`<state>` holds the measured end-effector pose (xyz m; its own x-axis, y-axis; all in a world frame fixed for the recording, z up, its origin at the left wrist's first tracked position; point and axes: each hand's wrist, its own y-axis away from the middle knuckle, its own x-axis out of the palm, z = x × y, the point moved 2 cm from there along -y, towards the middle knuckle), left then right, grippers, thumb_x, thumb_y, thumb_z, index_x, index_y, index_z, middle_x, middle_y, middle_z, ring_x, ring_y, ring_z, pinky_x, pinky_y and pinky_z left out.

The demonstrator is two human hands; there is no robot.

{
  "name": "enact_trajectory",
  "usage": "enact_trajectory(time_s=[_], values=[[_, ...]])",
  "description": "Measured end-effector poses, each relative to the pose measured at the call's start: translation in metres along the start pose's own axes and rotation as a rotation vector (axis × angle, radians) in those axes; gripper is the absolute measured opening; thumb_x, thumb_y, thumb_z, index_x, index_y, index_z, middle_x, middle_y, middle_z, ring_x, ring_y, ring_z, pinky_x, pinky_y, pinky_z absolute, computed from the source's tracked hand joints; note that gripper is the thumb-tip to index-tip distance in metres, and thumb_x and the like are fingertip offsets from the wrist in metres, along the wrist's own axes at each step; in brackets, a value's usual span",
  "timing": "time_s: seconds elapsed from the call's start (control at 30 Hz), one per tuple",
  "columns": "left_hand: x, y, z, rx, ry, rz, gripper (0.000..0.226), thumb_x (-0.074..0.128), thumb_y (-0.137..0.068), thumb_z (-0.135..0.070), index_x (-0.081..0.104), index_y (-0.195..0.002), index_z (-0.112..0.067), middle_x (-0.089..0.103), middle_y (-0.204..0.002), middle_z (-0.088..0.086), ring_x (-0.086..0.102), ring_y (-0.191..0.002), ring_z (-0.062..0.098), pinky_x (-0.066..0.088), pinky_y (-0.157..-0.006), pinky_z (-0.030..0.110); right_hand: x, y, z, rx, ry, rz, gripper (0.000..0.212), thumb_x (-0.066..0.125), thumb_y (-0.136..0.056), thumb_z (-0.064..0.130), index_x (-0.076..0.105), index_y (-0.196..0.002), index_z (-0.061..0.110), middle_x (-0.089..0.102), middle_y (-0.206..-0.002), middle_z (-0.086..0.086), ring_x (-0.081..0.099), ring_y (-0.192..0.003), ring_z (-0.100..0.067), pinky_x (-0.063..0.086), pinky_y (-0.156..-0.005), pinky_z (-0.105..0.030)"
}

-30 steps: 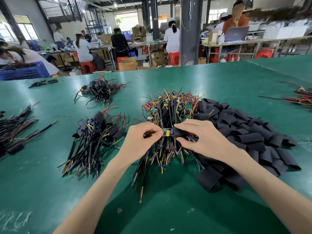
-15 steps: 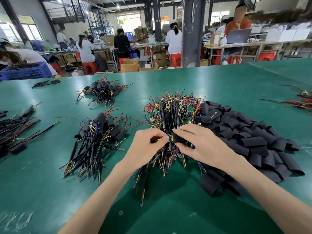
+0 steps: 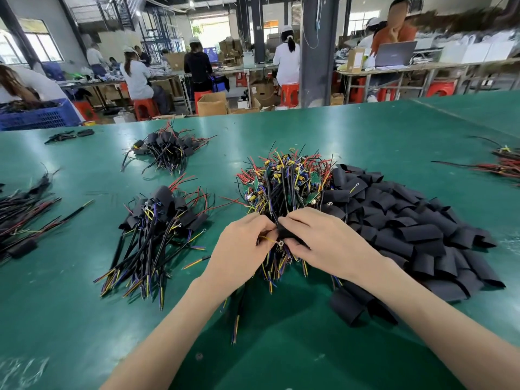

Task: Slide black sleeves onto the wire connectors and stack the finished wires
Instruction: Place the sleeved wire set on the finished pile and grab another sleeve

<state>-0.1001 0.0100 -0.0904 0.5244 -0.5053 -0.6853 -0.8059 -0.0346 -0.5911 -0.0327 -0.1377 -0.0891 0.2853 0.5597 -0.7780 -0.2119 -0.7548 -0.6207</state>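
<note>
The job is mid-batch. Over the green-topped counter, the left hand pinches a thin yellow wire that ends in a small metal ring terminal. The right hand curls its fingers round one flat black tubular sleeve. Both grips are closed tight, and the fingertips of the two hands nearly meet.

The ring terminal pokes out at the sleeve's nine o'clock end, so this piece looks almost sleeved. The fingers hide how far the connector is seated.

At nine o'clock from the hands lies a stack of finished black-sleeved wires, and a second such stack lies farther back at eleven o'clock.

Two heaps are left to work through. The bristling heap of bare multicoloured wires, with small circuit boards among them, sits just beyond the hands at twelve o'clock. The big heap of loose black sleeves spreads from one to four o'clock. Judging by those heaps, more remains than is done.
</note>
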Motion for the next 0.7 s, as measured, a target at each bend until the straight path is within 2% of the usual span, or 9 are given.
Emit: enact_trajectory(time_s=[0.13,0.3,0.37,0.43,0.5,0.57,0.6,0.67,0.7], values=[[-0.004,-0.001,0.000,0.009,-0.016,-0.073,0.006,0.067,-0.084,-0.007,0.065,-0.079,-0.004,0.058,-0.073,-0.001,0.054,-0.065,0.022,0.044,-0.061,0.035,0.000,-0.002,0.001,0.060,-0.028,-0.036,0.038,0.072,-0.080,0.013,0.063,-0.114,-0.001,0.064,-0.101,-0.012,0.064,-0.092,-0.028,0.056,-0.075,-0.037],[-0.024,-0.007,0.016,-0.037,-0.082,-0.342,0.009,0.056,-0.086,-0.016,0.060,-0.084,-0.007,0.061,-0.072,0.001,0.053,-0.062,0.018,0.042,-0.062,0.032,-0.013,-0.002,-0.013,0.269,0.010,-0.278,0.041,0.055,-0.091,0.026,0.057,-0.123,0.000,0.061,-0.116,-0.013,0.058,-0.106,-0.028,0.044,-0.095,-0.035],[-0.037,-0.009,0.029,-0.147,-0.059,-0.478,0.017,0.050,-0.090,-0.021,0.058,-0.094,-0.007,0.064,-0.076,-0.001,0.059,-0.063,0.024,0.046,-0.063,0.035,-0.021,0.002,-0.027,0.393,0.009,-0.351,0.036,0.050,-0.093,0.024,0.059,-0.118,0.000,0.060,-0.110,-0.013,0.059,-0.099,-0.029,0.042,-0.092,-0.034],[-0.052,-0.010,0.045,-0.225,-0.068,-0.607,0.026,0.045,-0.092,-0.023,0.058,-0.099,-0.002,0.057,-0.085,-0.013,0.063,-0.059,0.031,0.048,-0.062,0.038,-0.026,0.009,-0.044,0.515,0.012,-0.388,0.027,0.051,-0.094,0.018,0.059,-0.113,0.000,0.059,-0.104,-0.015,0.059,-0.092,-0.034,0.044,-0.085,-0.039],[-0.064,-0.009,0.062,-0.288,-0.081,-0.678,0.022,0.041,-0.095,-0.018,0.051,-0.109,-0.003,0.053,-0.087,-0.016,0.063,-0.058,0.031,0.052,-0.062,0.043,-0.028,0.016,-0.060,0.640,0.047,-0.382,0.022,0.052,-0.094,0.012,0.058,-0.111,0.000,0.058,-0.100,-0.018,0.058,-0.088,-0.038,0.046,-0.079,-0.044],[-0.073,-0.007,0.079,-0.386,-0.065,-0.689,0.029,0.038,-0.094,-0.006,0.039,-0.121,-0.015,0.062,-0.096,-0.001,0.063,-0.070,0.028,0.053,-0.072,0.045,-0.028,0.022,-0.076,0.745,0.074,-0.365,0.021,0.050,-0.093,0.009,0.059,-0.109,0.000,0.058,-0.099,-0.020,0.057,-0.087,-0.041,0.045,-0.075,-0.045],[-0.076,-0.005,0.088,-0.432,-0.109,-0.660,0.041,0.039,-0.090,0.002,0.039,-0.125,-0.018,0.060,-0.114,0.007,0.062,-0.080,0.025,0.051,-0.080,0.043,-0.028,0.024,-0.082,0.788,0.080,-0.359,0.021,0.048,-0.092,0.007,0.059,-0.108,0.000,0.058,-0.100,-0.020,0.056,-0.088,-0.042,0.043,-0.075,-0.044],[-0.075,-0.001,0.104,-0.512,-0.285,-0.512,0.057,0.042,-0.078,0.017,0.046,-0.128,-0.010,0.035,-0.149,0.011,0.055,-0.105,0.030,0.040,-0.090,0.041,-0.027,0.028,-0.092,0.864,0.081,-0.335,0.022,0.045,-0.092,0.006,0.061,-0.106,0.002,0.059,-0.102,-0.020,0.055,-0.091,-0.041,0.041,-0.075,-0.042],[-0.074,0.001,0.112,-0.557,-0.341,-0.423,0.059,0.044,-0.076,0.020,0.048,-0.129,-0.005,0.026,-0.154,0.011,0.051,-0.114,0.035,0.038,-0.093,0.042,-0.026,0.030,-0.095,0.894,0.078,-0.315,0.022,0.045,-0.091,0.005,0.063,-0.104,0.003,0.059,-0.102,-0.019,0.054,-0.092,-0.041,0.040,-0.075,-0.041]])
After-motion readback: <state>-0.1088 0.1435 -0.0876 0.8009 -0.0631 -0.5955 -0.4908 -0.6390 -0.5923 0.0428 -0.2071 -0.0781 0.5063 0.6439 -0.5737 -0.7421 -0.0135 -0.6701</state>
